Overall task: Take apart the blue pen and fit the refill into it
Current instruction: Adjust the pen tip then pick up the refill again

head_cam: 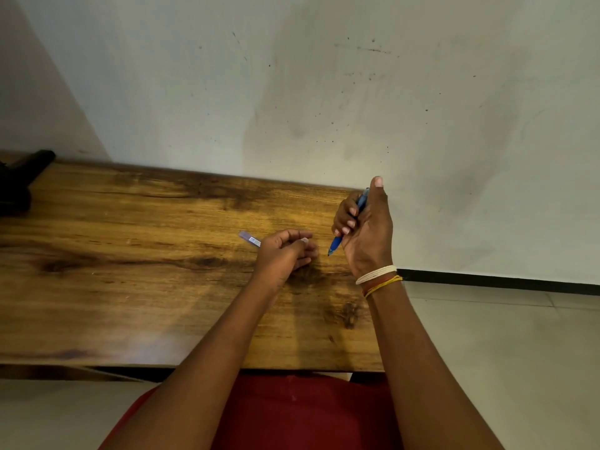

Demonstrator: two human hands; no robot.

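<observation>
My right hand (365, 228) is closed around the blue pen (336, 244), held tilted above the right end of the wooden table (130, 254), tip pointing down and left. Its upper end (363, 198) shows between my thumb and fingers. My left hand (285, 251) hovers just left of the pen tip, fingers curled loosely. A thin pale refill with a white label (249, 238) sticks out to the left from behind this hand. Whether the hand grips it or it lies on the table is hidden.
A black object (22, 177) sits at the table's far left corner. The table stands against a stained white wall (324, 92). Tiled floor (503, 336) lies to the right, past the table's right edge. Threads circle my right wrist (378, 277).
</observation>
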